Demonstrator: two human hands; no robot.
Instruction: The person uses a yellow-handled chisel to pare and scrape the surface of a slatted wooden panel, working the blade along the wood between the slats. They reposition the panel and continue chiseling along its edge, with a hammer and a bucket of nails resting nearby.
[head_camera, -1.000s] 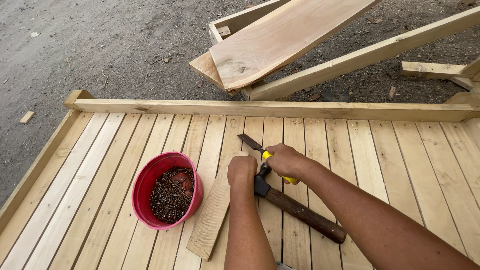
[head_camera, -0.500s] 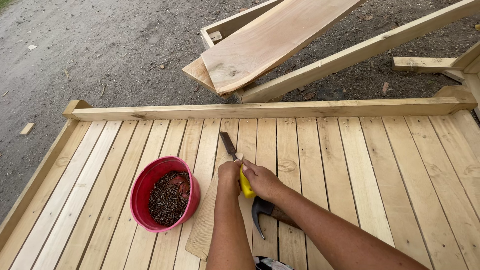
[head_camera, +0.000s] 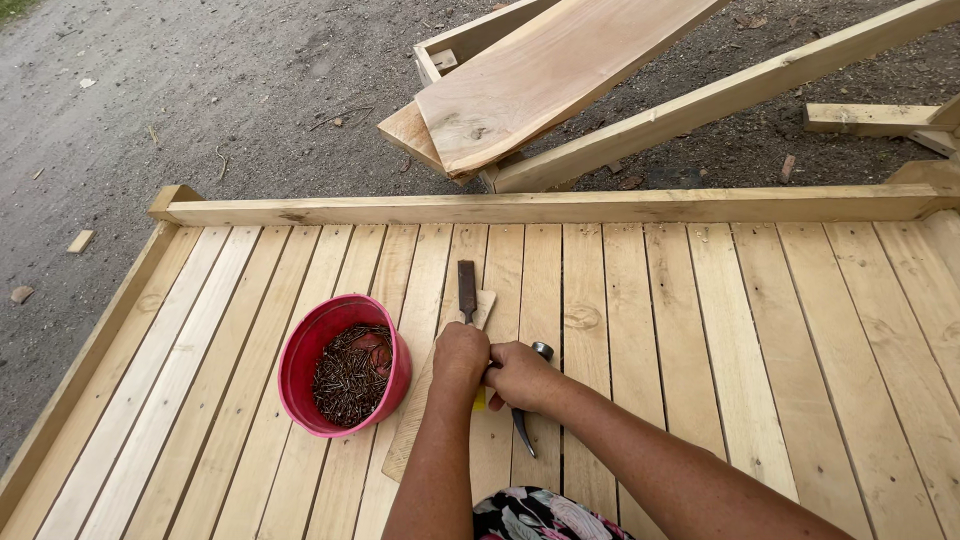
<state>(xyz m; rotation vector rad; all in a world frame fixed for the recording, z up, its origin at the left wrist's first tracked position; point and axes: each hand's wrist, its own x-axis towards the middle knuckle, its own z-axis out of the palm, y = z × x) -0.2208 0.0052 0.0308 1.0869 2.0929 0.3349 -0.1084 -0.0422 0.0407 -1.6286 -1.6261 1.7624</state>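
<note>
Head view, only view avail.: wooden deck (head_camera: 700, 300) of pale slats carries the work, raised rail (head_camera: 560, 207) along its far edge. Left hand (head_camera: 461, 357) is closed round the handle of a chisel (head_camera: 467, 288), whose dark blade points toward the far rail and lies on a loose thin board (head_camera: 425, 410) resting on the slats near deck centre. Right hand (head_camera: 520, 375) is closed too, touching the left, partly over a hammer (head_camera: 528, 400); whether it grips the hammer or the yellow chisel handle, cannot tell. Red bowl (head_camera: 345, 365) of dark nails sits just beside the loose board, toward the deck's left edge. Judgement re step in hand: keep the blade flat and in line w/ the grain, brace the loose board so it cannot skid on the slats, keep fingers behind the cutting edge, bowl clear of the elbow. Hidden/unclear: chisel handle mostly covered by both hands; hammer shows only head and claw, handle under the forearm; blade tip contact w/ the board not readable; near end of the loose board partly behind the left arm; planks (head_camera: 540, 80) on the ground beyond the rail are cut off at frame top.
</note>
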